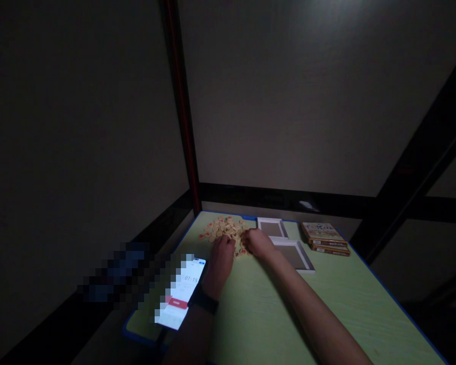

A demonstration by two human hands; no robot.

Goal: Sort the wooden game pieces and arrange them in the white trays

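A heap of several small pale wooden game tiles (223, 228) with dark and red marks lies at the far left of a light green table (345, 309). My left hand (220, 258) rests at the near edge of the heap, fingers curled down onto the tiles. My right hand (257, 240) sits at the heap's right side, fingers bent among the tiles. What either hand holds is hidden in the dim light. A dark band circles my left wrist.
Two shallow white box trays (293, 253) lie right of the heap, with a stack of flat printed boxes (325, 236) beyond them. A lit phone (180, 296) showing a timer lies at the table's near left. Dark wooden beams and pale walls surround the table.
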